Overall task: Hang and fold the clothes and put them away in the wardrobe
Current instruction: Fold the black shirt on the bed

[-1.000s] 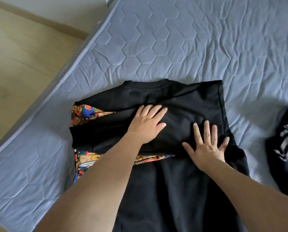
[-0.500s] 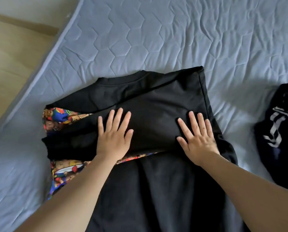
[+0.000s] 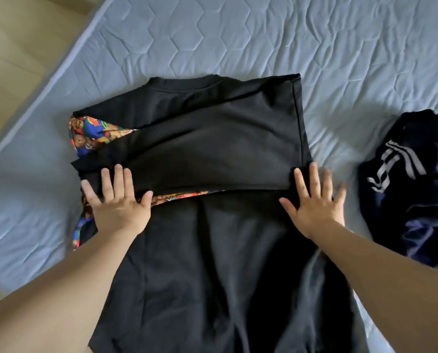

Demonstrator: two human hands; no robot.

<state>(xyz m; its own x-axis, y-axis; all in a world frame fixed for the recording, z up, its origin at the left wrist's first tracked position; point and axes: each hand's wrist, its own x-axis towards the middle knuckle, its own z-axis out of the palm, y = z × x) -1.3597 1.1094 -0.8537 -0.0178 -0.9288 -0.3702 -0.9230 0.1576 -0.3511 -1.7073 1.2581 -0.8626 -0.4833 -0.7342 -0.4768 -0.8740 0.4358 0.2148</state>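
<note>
A black T-shirt (image 3: pixel 213 149) with a colourful printed front lies back-up on the blue quilted mattress (image 3: pixel 238 34), its sleeves folded across the upper back. Slivers of the colourful print (image 3: pixel 95 133) show at its left side and under the folded sleeve's lower edge. My left hand (image 3: pixel 117 203) lies flat, fingers spread, on the shirt's left edge at the end of the folded sleeve. My right hand (image 3: pixel 314 202) lies flat, fingers spread, on the shirt's right edge beside the fold's corner. Neither hand grips the cloth.
A crumpled navy garment with white stripes (image 3: pixel 411 184) lies on the mattress to the right of the shirt. The mattress edge runs diagonally at upper left, with wooden floor (image 3: pixel 16 59) beyond it.
Both hands have slid apart from the middle of the folded sleeves to the shirt's left and right edges. The camera view shifted a little.
</note>
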